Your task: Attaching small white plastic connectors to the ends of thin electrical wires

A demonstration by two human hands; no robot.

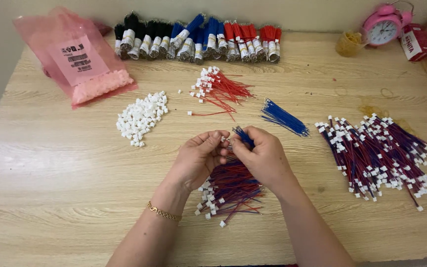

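both hands meet above the surface [50,163]. left hand [198,158] pinches a white plug [225,140]; right hand [263,158] is closed on blue wires [243,135]. wires are light, thin, limp; grip near the tips. plug is small, rigid, likely slippery.

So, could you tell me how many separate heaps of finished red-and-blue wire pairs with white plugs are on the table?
2: a large heap at the right side of the table, and a smaller heap lying beneath the left hand and right hand, partly hidden.
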